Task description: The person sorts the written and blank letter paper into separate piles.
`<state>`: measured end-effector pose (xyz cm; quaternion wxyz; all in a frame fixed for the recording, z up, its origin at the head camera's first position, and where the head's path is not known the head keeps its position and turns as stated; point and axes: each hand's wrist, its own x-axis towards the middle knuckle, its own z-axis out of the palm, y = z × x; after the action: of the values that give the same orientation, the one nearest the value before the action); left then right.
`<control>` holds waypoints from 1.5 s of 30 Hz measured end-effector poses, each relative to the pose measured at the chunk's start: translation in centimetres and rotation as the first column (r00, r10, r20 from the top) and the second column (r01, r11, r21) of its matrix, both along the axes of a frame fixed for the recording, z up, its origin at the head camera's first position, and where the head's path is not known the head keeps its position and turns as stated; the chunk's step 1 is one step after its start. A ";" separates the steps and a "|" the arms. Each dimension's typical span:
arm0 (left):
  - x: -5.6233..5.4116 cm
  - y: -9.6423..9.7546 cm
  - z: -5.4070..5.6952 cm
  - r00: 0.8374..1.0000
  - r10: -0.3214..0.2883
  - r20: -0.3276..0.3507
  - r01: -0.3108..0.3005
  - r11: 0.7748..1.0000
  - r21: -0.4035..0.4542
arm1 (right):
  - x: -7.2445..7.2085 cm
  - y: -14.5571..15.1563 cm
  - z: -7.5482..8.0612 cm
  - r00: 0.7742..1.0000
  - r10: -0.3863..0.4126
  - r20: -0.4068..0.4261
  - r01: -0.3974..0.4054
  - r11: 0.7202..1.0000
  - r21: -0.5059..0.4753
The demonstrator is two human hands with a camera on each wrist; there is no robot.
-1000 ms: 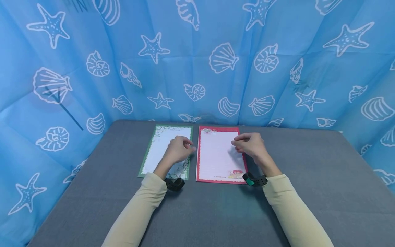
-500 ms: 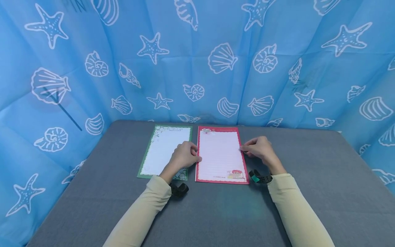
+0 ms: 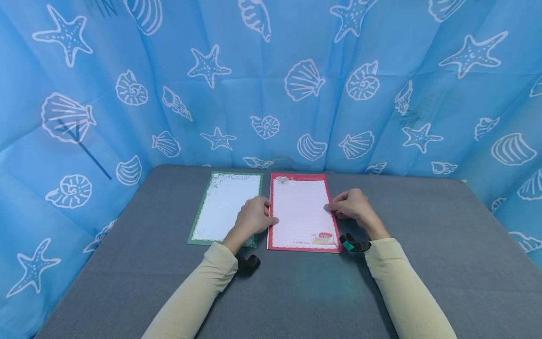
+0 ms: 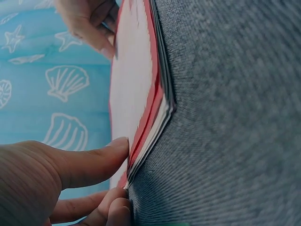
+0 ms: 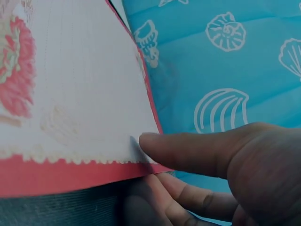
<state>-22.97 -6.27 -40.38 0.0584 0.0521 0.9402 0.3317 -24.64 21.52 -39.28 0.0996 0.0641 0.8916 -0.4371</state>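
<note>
Head view: one red-bordered pad (image 3: 300,212), ruled white face up, near the far edge of a grey cloth-covered table (image 3: 305,296), floral print at its upper left corner, red-and-yellow motif at its lower right. One green-bordered paper (image 3: 226,197), white face up, just beside the pad on the left, a narrow strip of cloth between the two. One left hand (image 3: 253,216), above the right part of the green-bordered paper, nearly closed, pinching the pad's left edge. One right hand (image 3: 352,205), at the pad's right edge, likewise nearly closed in a pinch, thumb on the upper face. Two pale yellow sleeves (image 3: 406,282), one per arm; two black wristbands (image 3: 354,243), the right one with a green patch. Behind the table, one blue curtain (image 3: 237,103), printed with white shells and starfish. Left wrist view: the pad seen edge-on, several layers, red, cream and dark; left thumb on the upper face by the border, fingers curled at the edge below; right hand at the far side. Right wrist view: right thumb flat on the white face near a corner, fingers bent beneath the red border, their tips partly in shadow.
</note>
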 end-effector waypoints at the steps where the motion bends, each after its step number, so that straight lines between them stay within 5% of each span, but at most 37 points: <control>1: 0.0 0.0 0.0 1.000 0.004 0.003 -0.004 1.000 -0.002 | 0.0 0.0 0.0 1.000 -0.004 -0.001 0.004 1.000 -0.002; 14: 0.2 0.1 -0.1 0.999 -0.019 -0.033 0.019 1.000 -0.014 | 0.0 0.3 0.0 1.000 -0.008 -0.018 0.007 1.000 -0.025; 25: 0.3 0.0 -0.1 0.999 -0.015 -0.033 0.015 1.000 -0.001 | -0.2 1.5 0.2 1.000 0.029 0.012 -0.026 0.986 -0.166; 33: -0.3 -0.3 -0.5 1.000 0.017 -0.009 -0.016 0.995 0.095 | -0.4 2.1 0.3 0.998 0.052 0.041 -0.036 0.945 -0.324; 45: -0.5 -0.7 -0.3 0.998 0.001 -0.070 0.017 0.969 0.247 | -0.4 2.5 0.3 0.995 0.091 0.043 -0.061 0.885 -0.462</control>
<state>-23.43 -6.97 -40.69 0.0201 0.0742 0.8927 0.4441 -25.00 24.04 -38.93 0.1573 0.0176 0.7607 -0.6295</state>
